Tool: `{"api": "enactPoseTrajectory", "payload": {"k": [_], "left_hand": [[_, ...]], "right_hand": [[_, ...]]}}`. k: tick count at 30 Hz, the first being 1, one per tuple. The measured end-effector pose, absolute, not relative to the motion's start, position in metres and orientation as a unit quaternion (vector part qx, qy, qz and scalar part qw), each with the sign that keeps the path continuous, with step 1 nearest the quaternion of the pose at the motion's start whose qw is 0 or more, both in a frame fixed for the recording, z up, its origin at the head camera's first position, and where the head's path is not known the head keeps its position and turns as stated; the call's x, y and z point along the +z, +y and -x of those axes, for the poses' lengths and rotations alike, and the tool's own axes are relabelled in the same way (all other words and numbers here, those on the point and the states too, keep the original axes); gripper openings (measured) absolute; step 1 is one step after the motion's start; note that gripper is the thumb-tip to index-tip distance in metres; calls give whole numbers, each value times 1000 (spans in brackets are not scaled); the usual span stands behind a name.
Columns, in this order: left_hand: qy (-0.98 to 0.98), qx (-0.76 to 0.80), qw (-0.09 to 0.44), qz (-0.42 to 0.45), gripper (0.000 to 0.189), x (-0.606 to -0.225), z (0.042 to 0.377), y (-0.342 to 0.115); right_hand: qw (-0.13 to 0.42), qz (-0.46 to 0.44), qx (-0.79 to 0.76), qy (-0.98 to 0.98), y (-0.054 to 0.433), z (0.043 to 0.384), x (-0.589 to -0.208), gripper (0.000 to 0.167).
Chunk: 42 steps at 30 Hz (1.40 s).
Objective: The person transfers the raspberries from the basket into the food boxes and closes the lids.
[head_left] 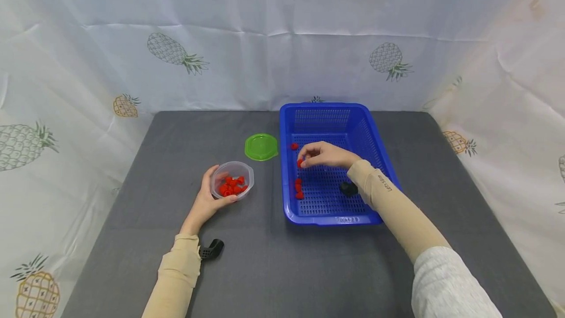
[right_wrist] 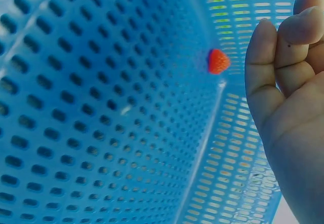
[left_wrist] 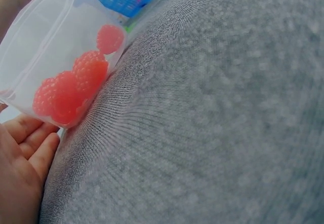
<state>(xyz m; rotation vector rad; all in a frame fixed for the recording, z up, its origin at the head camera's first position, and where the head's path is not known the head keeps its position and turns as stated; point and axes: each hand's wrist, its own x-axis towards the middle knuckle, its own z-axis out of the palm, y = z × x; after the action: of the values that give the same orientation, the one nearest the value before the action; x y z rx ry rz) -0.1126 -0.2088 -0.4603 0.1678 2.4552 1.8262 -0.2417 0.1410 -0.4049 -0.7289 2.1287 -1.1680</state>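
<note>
My left hand (head_left: 207,200) holds a clear plastic tub (head_left: 232,167), fingers on its far side and thumb along its near side. Several red raspberries (left_wrist: 66,97) lie piled at the bottom of the tub. Over the left part of a blue perforated basket (head_left: 337,220), my right hand (head_left: 324,155) pinches one raspberry (head_left: 300,163) between thumb and fingers. Another raspberry (right_wrist: 218,62) lies in the basket beyond that hand. A short row of raspberries (head_left: 298,188) sits along the basket's left wall, nearer me. The pinched raspberry is hidden in the right wrist view.
A green lid (head_left: 261,147) lies flat on the grey table cover (head_left: 265,269), between tub and basket at the back. Black wrist-worn devices show beside the left forearm (head_left: 212,249) and under the right one (head_left: 347,189). A white curtain (head_left: 273,72) with pineapple prints hangs behind.
</note>
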Motion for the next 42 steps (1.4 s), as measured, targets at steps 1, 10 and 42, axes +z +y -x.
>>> {"api": "enactPoseTrajectory", "payload": {"k": [1, 10, 42], "left_hand": [[801, 594, 39, -54, 91, -461, 113, -209], [800, 596, 40, -56, 91, -460, 113, -208], [796, 602, 39, -54, 92, -461, 112, -207]], "right_hand": [[298, 272, -449, 797, 141, 241, -403, 20], [280, 266, -506, 771, 133, 237, -380, 22], [218, 346, -624, 666, 42, 229, -351, 13]]}}
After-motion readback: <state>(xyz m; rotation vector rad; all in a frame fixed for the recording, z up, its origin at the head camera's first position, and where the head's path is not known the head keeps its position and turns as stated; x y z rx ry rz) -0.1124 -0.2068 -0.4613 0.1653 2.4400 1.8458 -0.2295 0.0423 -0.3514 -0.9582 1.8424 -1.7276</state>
